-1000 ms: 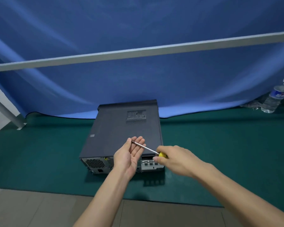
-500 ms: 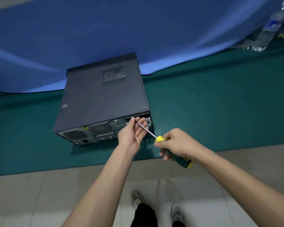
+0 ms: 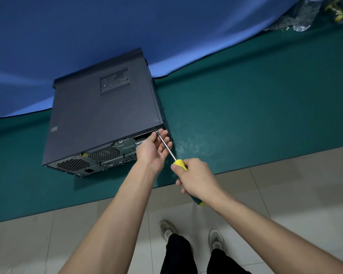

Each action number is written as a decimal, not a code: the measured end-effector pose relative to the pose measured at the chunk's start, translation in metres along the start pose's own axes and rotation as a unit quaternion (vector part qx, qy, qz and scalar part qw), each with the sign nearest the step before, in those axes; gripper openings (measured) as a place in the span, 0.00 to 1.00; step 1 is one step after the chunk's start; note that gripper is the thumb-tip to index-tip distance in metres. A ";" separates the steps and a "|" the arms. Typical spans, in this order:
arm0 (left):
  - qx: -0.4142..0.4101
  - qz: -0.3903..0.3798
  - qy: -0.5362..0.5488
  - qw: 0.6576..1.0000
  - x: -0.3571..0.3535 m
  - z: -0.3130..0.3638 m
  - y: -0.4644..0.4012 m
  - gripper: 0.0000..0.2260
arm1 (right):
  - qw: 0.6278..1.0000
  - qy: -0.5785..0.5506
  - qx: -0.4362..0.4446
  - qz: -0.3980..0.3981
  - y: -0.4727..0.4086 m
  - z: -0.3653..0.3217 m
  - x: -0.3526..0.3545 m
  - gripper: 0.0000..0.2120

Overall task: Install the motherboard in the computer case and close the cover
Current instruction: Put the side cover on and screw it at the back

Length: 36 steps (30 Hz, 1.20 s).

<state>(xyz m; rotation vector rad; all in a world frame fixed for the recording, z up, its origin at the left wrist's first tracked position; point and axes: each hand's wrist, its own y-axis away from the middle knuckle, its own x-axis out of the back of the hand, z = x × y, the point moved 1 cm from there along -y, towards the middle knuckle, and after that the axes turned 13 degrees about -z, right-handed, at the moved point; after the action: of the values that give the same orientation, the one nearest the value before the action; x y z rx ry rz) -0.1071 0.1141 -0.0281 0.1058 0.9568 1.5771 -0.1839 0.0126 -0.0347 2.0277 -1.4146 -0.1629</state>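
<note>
A dark grey computer case (image 3: 101, 113) lies on its side on the green mat, cover on, rear panel facing me. My right hand (image 3: 196, 178) grips the yellow and green handle of a screwdriver (image 3: 179, 162). Its metal shaft runs up and left, and the tip meets the top right corner of the rear panel, just under the cover's edge. My left hand (image 3: 152, 149) is at that corner with fingers extended beside the shaft, steadying it near the tip. The motherboard is hidden inside the case.
The green mat (image 3: 246, 115) covers a table whose near edge runs diagonally above the tiled floor (image 3: 285, 194). A blue cloth (image 3: 87, 26) hangs behind. A plastic water bottle (image 3: 305, 14) and some clutter sit at the far right corner. My shoes (image 3: 167, 231) show below.
The view has tilted down and closer to the case. The screwdriver tip has moved up to the rear panel's top right corner, with my left hand following alongside the shaft.
</note>
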 end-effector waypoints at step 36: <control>-0.008 0.002 -0.059 0.998 0.003 0.019 -0.005 0.12 | 0.999 -0.042 -0.018 0.014 0.000 -0.028 -0.022 0.16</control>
<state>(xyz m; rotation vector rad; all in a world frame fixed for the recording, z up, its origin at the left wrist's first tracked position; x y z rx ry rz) -0.0938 0.1264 -0.0200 0.1870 0.8524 1.5635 -0.1802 0.0438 -0.0187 1.9913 -1.4809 -0.2629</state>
